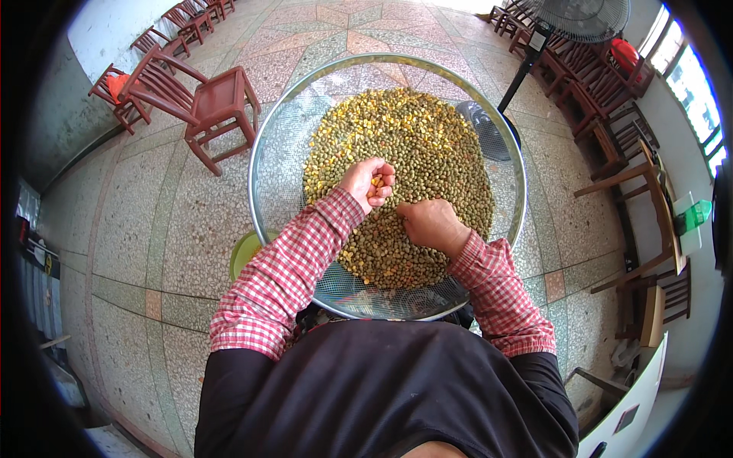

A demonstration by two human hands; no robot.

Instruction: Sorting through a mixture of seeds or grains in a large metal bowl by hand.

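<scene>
A large round metal-rimmed mesh sieve (259, 126) lies before me, at lap height. A broad heap of green-brown dried peas or beans (424, 137) covers its middle, mixed with yellow split pieces, thickest at the upper left. My left hand (371, 182) is held above the heap, palm up, fingers curled around several yellow-orange pieces. Just to its right, my right hand (433, 225) rests low on the heap with its back up and fingers curled down; its fingertips, and anything between them, are hidden.
A light green bowl (243, 256) shows partly under the sieve's left edge. A red wooden chair (220, 103) stands at the upper left. A black pedestal fan (529, 54) stands behind the sieve's right side. Chairs line both walls, and a wooden table (667, 206) stands at the right.
</scene>
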